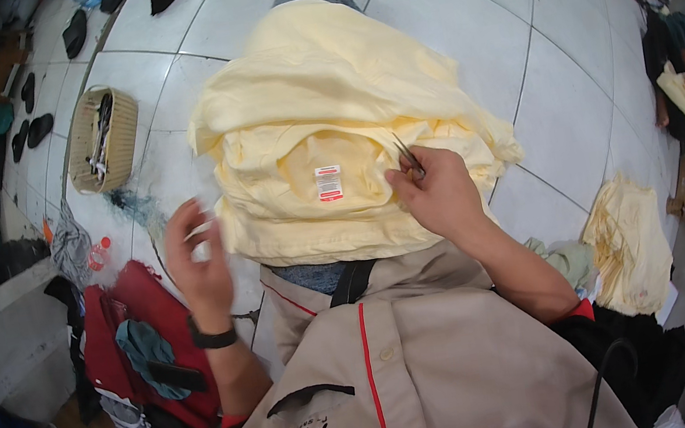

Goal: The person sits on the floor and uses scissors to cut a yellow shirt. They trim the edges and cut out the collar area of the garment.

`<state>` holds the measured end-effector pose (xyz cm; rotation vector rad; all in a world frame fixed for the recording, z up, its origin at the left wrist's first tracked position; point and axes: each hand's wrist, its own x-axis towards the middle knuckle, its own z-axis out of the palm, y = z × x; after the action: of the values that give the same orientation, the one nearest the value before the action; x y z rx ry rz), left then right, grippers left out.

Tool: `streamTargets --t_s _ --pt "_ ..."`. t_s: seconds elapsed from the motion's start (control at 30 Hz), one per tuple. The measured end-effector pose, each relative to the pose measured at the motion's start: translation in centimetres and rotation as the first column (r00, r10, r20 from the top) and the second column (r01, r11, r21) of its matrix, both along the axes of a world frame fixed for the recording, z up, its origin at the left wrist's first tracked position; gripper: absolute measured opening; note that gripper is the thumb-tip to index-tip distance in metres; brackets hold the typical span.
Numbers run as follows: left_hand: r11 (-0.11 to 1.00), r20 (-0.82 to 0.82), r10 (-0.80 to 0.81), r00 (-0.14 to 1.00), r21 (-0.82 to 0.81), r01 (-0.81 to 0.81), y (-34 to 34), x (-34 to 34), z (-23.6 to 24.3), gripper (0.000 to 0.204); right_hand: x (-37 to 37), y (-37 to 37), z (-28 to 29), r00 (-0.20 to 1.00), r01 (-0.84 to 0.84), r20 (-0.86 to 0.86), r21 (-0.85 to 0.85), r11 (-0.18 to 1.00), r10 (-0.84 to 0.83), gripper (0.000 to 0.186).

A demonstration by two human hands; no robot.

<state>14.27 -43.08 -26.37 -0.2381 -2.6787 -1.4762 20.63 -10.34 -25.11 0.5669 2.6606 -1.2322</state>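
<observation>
A pale yellow shirt [320, 67] is spread over my lap and outstretched leg, its round neckline facing me. Inside the neck shows a white and red label [329, 183]. At the right side of the neckline, my right hand [441, 190] is closed around small metal thread snips [408, 156], their two pointed tips showing above the fingers. My left hand [197, 258] is raised off the shirt, just beyond its left edge. Its fingers are bent and smeared by motion, so whether they hold anything is unclear.
A cream plastic basket [103, 139] with tools stands on the tiled floor at left. Nearer are a clear bottle with a red cap [100, 254] and a dark red bag [148, 332]. Another pale yellow garment [629, 246] lies at right. Dark slippers [40, 131] lie far left.
</observation>
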Motion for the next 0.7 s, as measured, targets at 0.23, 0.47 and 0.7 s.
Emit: streamTargets --t_s 0.23,0.47,0.7 --pt "0.904 0.294 -0.425 0.856 0.096 0.417 14.9 0.0 1.6 0.017 2.1 0.2 -0.5 0.99 0.142 0.024 -0.3 0.943 -0.141 0.022" --pt "0.845 0.572 -0.491 0.657 0.496 0.2 15.2 0.4 -0.7 0.02 2.5 0.6 1.2 0.996 0.077 -0.036 -0.162 0.984 -0.084 0.024" --pt "0.757 0.553 -0.527 0.645 0.65 0.06 14.1 1.6 -1.4 0.025 4.0 0.5 2.8 0.943 -0.095 -0.292 0.223 0.97 0.159 0.035"
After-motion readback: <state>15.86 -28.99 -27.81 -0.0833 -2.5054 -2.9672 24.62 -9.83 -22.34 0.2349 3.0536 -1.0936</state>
